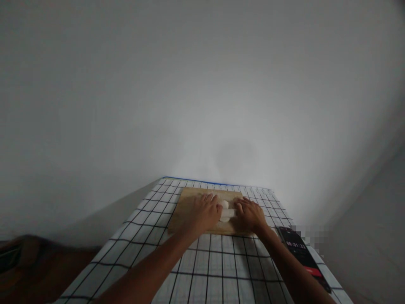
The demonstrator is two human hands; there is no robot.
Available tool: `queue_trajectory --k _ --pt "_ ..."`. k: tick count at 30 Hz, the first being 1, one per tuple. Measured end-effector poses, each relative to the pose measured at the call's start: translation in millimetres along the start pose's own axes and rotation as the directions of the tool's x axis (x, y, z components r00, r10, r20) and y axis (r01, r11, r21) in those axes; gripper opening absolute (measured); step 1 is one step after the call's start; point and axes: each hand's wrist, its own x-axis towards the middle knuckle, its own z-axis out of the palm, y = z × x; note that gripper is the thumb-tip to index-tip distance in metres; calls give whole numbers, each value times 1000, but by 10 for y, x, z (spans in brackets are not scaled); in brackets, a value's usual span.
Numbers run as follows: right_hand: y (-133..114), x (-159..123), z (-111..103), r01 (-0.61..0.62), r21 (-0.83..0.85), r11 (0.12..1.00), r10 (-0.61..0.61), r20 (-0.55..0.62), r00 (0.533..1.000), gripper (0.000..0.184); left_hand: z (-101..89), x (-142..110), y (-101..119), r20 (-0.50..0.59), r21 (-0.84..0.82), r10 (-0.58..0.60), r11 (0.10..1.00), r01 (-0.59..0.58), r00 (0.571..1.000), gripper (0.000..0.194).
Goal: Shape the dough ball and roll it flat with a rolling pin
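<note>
A pale rolling pin [232, 213] lies crosswise over a flat round of white dough [224, 204], on a wooden board [183, 211]. My left hand [207, 210] rests over the pin's left end, fingers pointing forward and thumb toward the dough. Over its right end sits my right hand [249, 212], with its fingers bent downward. Both ends of the pin are hidden under the hands. Some dough shows in front of the pin and some behind it.
The board lies on a table with a white, black-checked cloth [215, 257]. A phone [300, 253] showing a running timer lies at the right edge, beside my right forearm. A plain wall [202, 105] stands behind the table. A dark, blurred shape [31, 261] is at lower left.
</note>
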Motion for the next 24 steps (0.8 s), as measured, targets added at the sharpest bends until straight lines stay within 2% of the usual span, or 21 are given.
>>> queue_trajectory --k 3,8,11,14,19,24 --pt "-12 -74 -16 33 3 999 -33 21 999 38 -9 -5 2 -1 -25 10 1000 -11 1000 43" --pt "-26 -45 -24 -52 8 999 52 15 999 46 -6 50 -1 16 -37 -35 999 36 999 44" --pt "16 -112 59 3 24 1000 -4 22 1000 44 29 -53 50 9 -42 -32 999 32 999 46" --pt "59 -186 126 35 70 997 -33 -21 999 47 42 -116 98 -16 -54 -12 998 12 1000 47" --pt "30 -143 109 4 17 1000 -5 17 1000 44 -53 -33 119 39 -49 -33 998 35 999 46" --pt "26 -217 125 8 63 998 -5 -48 999 47 -91 -101 149 32 -44 -22 999 23 999 45"
